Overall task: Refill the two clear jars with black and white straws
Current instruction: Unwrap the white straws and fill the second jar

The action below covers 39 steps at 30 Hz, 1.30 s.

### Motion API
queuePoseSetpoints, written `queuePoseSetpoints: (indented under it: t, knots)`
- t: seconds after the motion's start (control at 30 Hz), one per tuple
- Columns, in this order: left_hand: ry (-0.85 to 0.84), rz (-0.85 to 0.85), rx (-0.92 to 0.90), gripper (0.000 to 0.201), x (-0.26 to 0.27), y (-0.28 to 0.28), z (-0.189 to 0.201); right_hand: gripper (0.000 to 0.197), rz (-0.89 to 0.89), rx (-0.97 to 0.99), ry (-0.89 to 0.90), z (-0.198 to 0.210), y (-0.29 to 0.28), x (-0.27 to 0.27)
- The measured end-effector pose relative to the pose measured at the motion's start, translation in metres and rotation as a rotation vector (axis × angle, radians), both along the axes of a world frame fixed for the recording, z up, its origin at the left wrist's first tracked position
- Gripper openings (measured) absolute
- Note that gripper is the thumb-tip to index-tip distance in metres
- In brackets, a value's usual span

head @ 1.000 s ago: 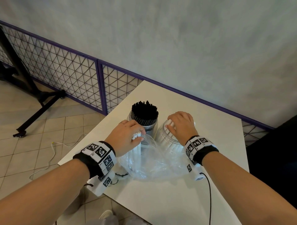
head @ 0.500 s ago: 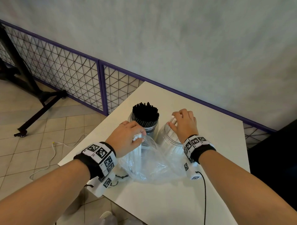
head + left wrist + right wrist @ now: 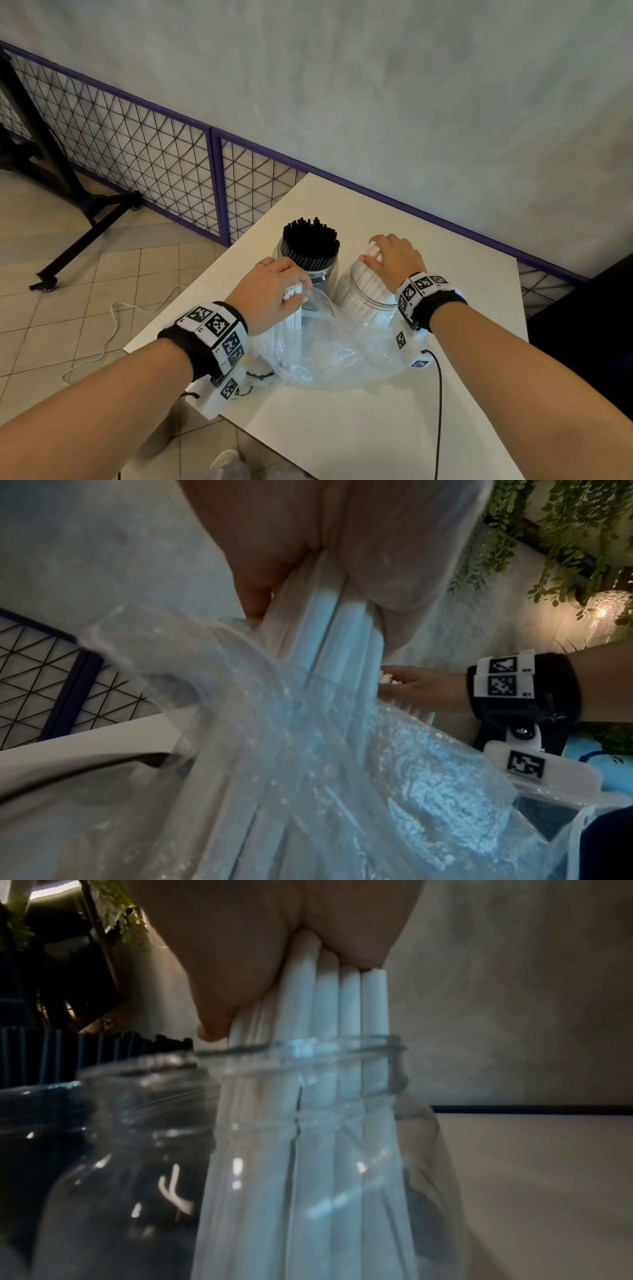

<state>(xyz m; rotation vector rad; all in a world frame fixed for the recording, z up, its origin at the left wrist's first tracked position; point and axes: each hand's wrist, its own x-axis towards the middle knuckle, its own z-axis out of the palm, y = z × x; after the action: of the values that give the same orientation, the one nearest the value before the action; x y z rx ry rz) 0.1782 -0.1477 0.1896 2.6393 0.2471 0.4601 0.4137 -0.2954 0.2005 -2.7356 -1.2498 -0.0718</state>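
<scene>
Since half a second earlier, the right hand [image 3: 394, 262] had stayed clenched round a bundle of white straws [image 3: 329, 1123] standing in the right clear jar [image 3: 363, 298], set lower into it. The white table [image 3: 376, 428] stood against a grey wall and purple mesh fence. Left of that jar, black straws [image 3: 311, 241] filled the other jar [image 3: 317, 274]. The left hand [image 3: 270, 291] gripped white straws inside a crinkled clear plastic bag [image 3: 329, 356].

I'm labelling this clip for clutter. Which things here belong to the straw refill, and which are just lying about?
Part of the job:
- jar of black straws
- jar taking white straws
- white straws gripped by the right hand
- white straws gripped by the left hand
- plastic bag

Lying about:
- white cable on the floor
- black stand
</scene>
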Motion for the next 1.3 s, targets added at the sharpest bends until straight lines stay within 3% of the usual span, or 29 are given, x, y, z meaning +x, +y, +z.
queuePoseSetpoints:
  t: [0.13,0.23,0.3,0.5,0.57,0.63,0.7,0.87,1.1,1.3]
  knots:
    - [0.002,0.003,0.000,0.017,-0.001,-0.001,0.000,0.063,-0.028,-0.045,-0.048,0.000,-0.002,-0.001]
    - [0.013,-0.009,-0.006,0.031,-0.002,0.001,0.000,0.069,-0.052,0.050,-0.023,0.008,-0.005,-0.002]
    - [0.013,-0.014,-0.007,0.040,-0.002,0.001,-0.001,0.068,-0.052,0.146,0.019,0.018,-0.011,-0.006]
    - [-0.006,-0.018,-0.014,0.041,-0.001,0.000,0.000,0.057,0.007,0.406,0.130,0.044,-0.042,-0.038]
    - [0.003,-0.017,-0.008,0.038,-0.001,0.000,0.001,0.051,0.059,0.488,0.226,0.048,-0.048,-0.059]
    - [0.000,0.003,-0.015,0.028,-0.001,0.000,0.001,0.044,0.120,0.509,0.400,0.046,-0.049,-0.086]
    - [-0.001,0.043,-0.036,0.029,0.000,-0.002,0.003,0.041,0.168,0.511,0.598,0.035,-0.043,-0.113]
    - [0.006,0.060,-0.132,0.040,-0.004,-0.005,0.010,0.062,0.159,0.536,0.934,-0.008,-0.014,-0.152]
    - [0.054,-0.033,-0.188,0.069,-0.025,0.001,0.014,0.067,0.115,0.553,0.900,-0.035,0.008,-0.155]
    - [0.027,0.003,-0.272,0.057,-0.038,-0.005,0.009,0.060,0.061,0.506,0.841,-0.042,0.017,-0.160]
